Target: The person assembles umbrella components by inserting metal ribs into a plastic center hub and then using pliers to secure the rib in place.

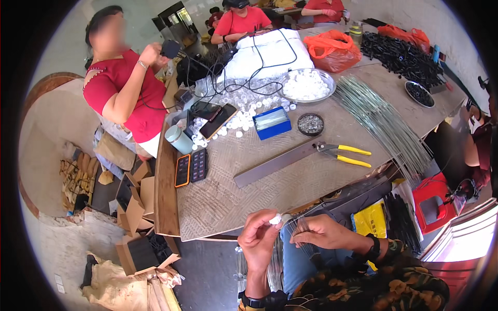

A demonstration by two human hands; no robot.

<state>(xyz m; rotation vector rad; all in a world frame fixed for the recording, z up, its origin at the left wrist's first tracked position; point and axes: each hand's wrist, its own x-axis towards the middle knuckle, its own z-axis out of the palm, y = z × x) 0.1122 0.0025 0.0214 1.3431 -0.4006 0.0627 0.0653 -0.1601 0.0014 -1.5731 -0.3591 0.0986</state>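
My left hand (255,239) is closed, pinching a small white plastic cap (275,220) between thumb and fingertips. Just to its right, my right hand (326,232) closes around a bunch of thin metal wires (299,228), whose upper ends fan out near the cap. Whether any wire touches the cap is too small to tell. Both hands are in front of the table's near edge, above my lap. On the table beyond them lie a flat grey metal bar (277,165) and pliers with yellow handles (350,154).
The worktable (212,207) holds a blue box (272,124), a round dark tin (310,124), a metal bowl of white caps (307,85), long metal rods (381,122) and black parts (399,57). A person in red (124,93) stands at the left. Cardboard boxes (132,199) sit below.
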